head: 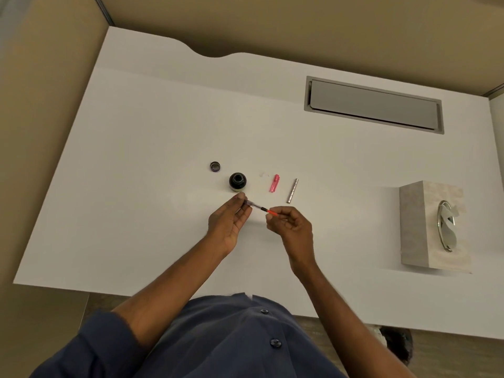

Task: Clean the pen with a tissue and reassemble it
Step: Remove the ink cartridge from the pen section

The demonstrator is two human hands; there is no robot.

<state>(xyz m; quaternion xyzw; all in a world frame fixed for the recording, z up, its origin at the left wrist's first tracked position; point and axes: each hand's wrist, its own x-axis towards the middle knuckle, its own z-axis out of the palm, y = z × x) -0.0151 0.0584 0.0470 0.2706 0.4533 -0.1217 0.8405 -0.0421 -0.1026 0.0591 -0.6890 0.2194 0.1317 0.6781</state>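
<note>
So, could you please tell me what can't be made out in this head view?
- Pen part: its tip end is hidden by the left hand, and the right hand covers its other end.
- Ink bottle: ink level too small and dark to judge.
- Tissue box: too distant to tell how many tissues remain.
- Silver tube: too small to identify.

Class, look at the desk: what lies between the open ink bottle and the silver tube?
In the head view, a pink pen cap lies on the desk between the ink bottle and the silver tube, touching neither.
</note>
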